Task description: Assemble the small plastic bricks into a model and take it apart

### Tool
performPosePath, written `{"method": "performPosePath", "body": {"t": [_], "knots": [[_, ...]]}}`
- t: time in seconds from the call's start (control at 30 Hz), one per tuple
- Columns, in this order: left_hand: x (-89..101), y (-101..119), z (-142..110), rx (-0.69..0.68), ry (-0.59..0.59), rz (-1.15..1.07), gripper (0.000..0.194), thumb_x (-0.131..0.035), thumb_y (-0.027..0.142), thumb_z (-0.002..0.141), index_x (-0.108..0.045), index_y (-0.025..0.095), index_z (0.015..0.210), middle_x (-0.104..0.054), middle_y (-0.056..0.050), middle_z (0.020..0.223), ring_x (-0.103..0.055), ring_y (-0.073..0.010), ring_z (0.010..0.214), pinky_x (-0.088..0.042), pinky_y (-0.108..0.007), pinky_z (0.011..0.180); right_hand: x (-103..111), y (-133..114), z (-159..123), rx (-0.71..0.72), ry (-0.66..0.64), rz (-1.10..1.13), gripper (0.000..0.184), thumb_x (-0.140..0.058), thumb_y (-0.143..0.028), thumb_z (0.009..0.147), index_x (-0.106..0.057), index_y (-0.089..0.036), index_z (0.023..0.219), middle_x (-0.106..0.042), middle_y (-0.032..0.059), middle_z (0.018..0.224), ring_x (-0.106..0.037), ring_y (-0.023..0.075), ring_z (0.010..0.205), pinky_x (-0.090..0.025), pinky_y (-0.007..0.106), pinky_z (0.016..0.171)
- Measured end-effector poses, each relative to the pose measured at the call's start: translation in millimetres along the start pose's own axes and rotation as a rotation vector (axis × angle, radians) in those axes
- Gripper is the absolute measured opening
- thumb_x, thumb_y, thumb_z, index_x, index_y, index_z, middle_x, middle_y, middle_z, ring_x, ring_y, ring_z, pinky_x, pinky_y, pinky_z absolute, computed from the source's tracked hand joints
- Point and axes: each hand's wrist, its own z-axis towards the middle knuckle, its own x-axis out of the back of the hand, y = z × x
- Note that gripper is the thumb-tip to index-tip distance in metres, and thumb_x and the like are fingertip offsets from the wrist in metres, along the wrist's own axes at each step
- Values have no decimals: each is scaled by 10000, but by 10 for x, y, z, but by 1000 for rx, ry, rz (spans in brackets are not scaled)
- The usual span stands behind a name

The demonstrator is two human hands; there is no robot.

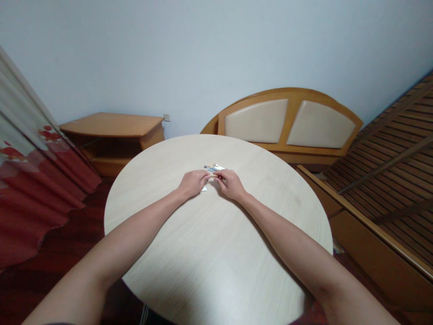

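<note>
Over the middle of the round table, my left hand and my right hand face each other with fingertips nearly meeting. Both are closed in a pinch around something small, partly tan and reddish, too small and covered to name. Just beyond the fingers lies a flat, printed, card-like piece in white, blue-grey and yellowish tones, its near part hidden by my hands. A small white piece shows at the table surface beside my left hand, mostly covered by it.
A wooden cabinet stands at the back left by a red and white curtain. Behind the table is a padded headboard. A bed frame rail and wooden slats run along the right, close to the table's edge.
</note>
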Motion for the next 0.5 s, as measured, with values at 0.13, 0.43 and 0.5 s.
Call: {"method": "performPosePath", "body": {"t": [0.13, 0.43, 0.5], "knots": [[-2, -2, 8, 13, 4, 13, 271, -490, 246, 1008, -757, 221, 1048, -782, -58, 1062, -710, -222, 964, -532, -314, 868, -1, 6, 0, 11, 3, -8, 257, -559, -388, 1008, -731, -220, 1097, -751, 73, 946, -664, 219, 879, -457, 348, 850], [-13, 6, 11, 26, 30, -7, 288, -471, 222, 1014, -734, 220, 1130, -761, -61, 1169, -703, -228, 1054, -529, -335, 932, 3, 34, 3, -7, -8, -49, 265, -551, -358, 1009, -739, -239, 1154, -767, 77, 1016, -673, 229, 927, -458, 358, 869], [-8, 18, 7, 15, 50, -42, 286, -498, 252, 1015, -707, 223, 1208, -749, -57, 1208, -697, -222, 1080, -525, -333, 953, 6, 41, 5, -18, -3, -68, 266, -556, -346, 1009, -736, -221, 1159, -766, 82, 972, -669, 230, 878, -453, 358, 848]]}}
